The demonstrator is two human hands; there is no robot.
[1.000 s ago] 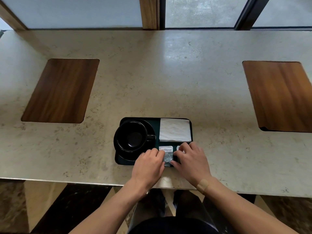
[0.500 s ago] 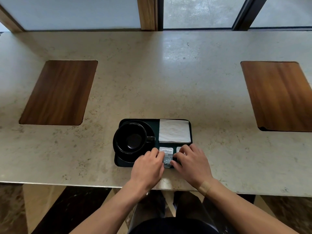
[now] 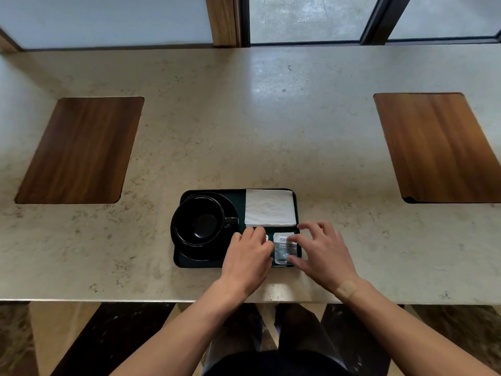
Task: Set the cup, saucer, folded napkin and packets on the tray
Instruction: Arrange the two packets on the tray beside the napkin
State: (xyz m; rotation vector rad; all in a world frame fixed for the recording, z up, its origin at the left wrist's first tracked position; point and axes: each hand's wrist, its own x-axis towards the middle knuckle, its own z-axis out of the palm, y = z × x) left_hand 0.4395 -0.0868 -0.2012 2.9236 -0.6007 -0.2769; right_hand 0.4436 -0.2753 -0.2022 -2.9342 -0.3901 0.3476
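On the pale speckled stone counter (image 3: pixel 244 118) sits a dark rectangular tray (image 3: pixel 241 198), and nearly everything is aboard. The glossy black cup (image 3: pixel 199 221) stands on its black saucer (image 3: pixel 195 255) at the tray's nine o'clock side, handle pointing to three o'clock; the white folded paper napkin (image 3: pixel 269 207) lies flat toward one o'clock. At about five o'clock lies a small pale packet with a grey lower half (image 3: pixel 283 248); a second packet (image 3: pixel 267 238) shows only as a sliver at the left hand's fingertips. The left hand (image 3: pixel 248 256) rests with curled fingers over that sliver, the right hand (image 3: pixel 321 252) is spread with fingertips touching the visible packet's right edge; neither seems to grip anything, though I cannot tell what lies beneath the left palm. The risk, I would say, is a light packet skidding off the tray's near right corner, or the left knuckles nudging the cup handle. There is dark print across the packet's top, too small to read.
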